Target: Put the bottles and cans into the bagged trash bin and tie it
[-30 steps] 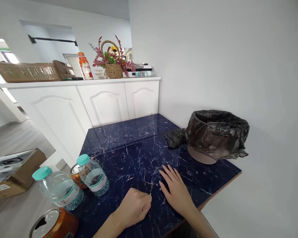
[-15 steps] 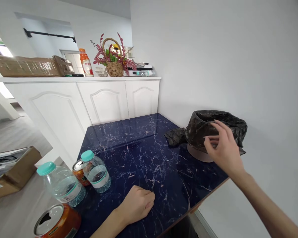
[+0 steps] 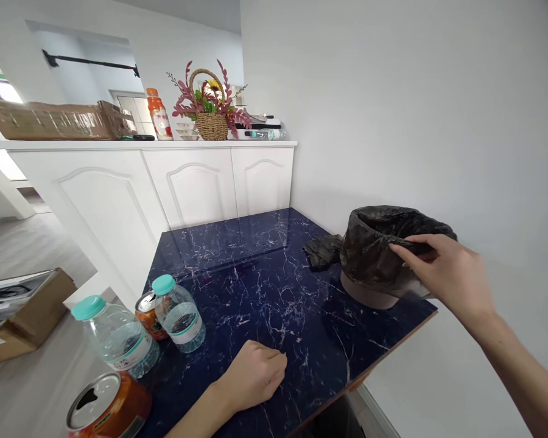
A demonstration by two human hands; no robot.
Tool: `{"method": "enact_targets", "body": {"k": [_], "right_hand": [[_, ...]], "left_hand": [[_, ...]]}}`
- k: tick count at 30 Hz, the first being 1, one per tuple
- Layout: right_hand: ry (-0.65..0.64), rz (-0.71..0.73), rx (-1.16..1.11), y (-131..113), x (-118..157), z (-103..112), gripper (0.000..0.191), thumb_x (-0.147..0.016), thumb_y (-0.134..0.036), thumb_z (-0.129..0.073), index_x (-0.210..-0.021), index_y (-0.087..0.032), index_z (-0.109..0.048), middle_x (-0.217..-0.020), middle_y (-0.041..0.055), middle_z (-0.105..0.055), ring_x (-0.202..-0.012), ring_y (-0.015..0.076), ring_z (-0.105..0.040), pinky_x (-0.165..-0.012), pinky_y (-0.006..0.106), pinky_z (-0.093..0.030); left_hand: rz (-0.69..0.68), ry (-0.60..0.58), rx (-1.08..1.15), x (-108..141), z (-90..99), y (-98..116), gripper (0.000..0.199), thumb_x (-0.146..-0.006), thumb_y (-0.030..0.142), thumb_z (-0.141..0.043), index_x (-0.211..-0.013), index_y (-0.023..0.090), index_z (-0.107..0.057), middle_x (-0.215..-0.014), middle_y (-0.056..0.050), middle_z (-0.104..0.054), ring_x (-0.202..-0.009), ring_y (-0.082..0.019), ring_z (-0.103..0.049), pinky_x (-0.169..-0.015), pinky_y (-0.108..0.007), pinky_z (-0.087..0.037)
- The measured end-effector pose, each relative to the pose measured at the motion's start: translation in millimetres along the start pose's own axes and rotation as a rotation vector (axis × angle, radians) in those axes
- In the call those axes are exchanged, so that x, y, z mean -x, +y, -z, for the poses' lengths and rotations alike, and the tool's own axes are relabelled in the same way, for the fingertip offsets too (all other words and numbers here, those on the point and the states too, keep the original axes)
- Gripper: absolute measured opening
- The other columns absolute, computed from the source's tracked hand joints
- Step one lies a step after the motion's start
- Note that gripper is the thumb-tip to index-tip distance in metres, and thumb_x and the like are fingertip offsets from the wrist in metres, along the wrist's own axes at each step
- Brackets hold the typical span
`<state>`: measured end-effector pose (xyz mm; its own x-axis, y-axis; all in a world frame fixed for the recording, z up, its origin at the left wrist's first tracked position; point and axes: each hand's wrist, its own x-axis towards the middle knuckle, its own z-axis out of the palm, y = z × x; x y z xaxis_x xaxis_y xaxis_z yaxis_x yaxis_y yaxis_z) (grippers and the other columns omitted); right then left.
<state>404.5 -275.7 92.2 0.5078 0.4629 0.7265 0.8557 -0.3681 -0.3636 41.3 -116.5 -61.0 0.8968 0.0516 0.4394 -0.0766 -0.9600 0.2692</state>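
A small trash bin (image 3: 368,297) lined with a black plastic bag (image 3: 369,255) stands on the right part of the dark blue marbled table (image 3: 256,286). At the bin's near right rim, my right hand (image 3: 452,271) pinches the edge of the bag between thumb and fingers. A bunched end of the bag (image 3: 323,250) lies on the table left of the bin. My left hand (image 3: 258,374) rests closed on the table near its front edge, with nothing visible in it.
Two clear bottles with teal caps (image 3: 119,337) (image 3: 181,319) and two orange drink cans (image 3: 112,404) (image 3: 150,316) stand along the table's left edge. A white cabinet (image 3: 201,182) behind carries a flower basket (image 3: 211,126). Cardboard box (image 3: 27,322) lies at left; a wall (image 3: 393,109) borders the right.
My right hand has moved right and slightly down from in front of the bin and now pinches the bag's rim. The bin has shifted slightly. My left hand stays put.
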Motion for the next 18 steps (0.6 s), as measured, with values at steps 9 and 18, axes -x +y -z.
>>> {"method": "enact_targets", "body": {"k": [9,18], "right_hand": [[-0.062,0.152,-0.247,-72.1,44.1,24.8,0.028,-0.097,-0.054,-0.073,-0.1,-0.027,-0.075,-0.099,0.0014,-0.078,-0.069,0.0174,-0.073,-0.068,0.033,-0.058],[-0.271,0.327,-0.541,-127.4,42.8,12.6,0.009,-0.098,-0.032,-0.077,-0.102,-0.026,-0.07,-0.103,0.0026,-0.072,-0.08,0.0161,-0.07,-0.059,0.026,-0.055]], "left_hand": [[-0.034,0.042,-0.048,-1.4,-1.3,0.2,0.036,-0.095,0.005,-0.046,-0.073,0.023,-0.025,-0.06,0.005,-0.037,-0.05,-0.013,-0.027,-0.052,-0.031,-0.025],[-0.088,0.137,-0.081,-2.4,-0.2,9.6,0.04,-0.102,0.007,-0.046,-0.069,0.023,-0.03,-0.059,0.005,-0.034,-0.05,-0.014,-0.021,-0.052,-0.031,-0.024]]}}
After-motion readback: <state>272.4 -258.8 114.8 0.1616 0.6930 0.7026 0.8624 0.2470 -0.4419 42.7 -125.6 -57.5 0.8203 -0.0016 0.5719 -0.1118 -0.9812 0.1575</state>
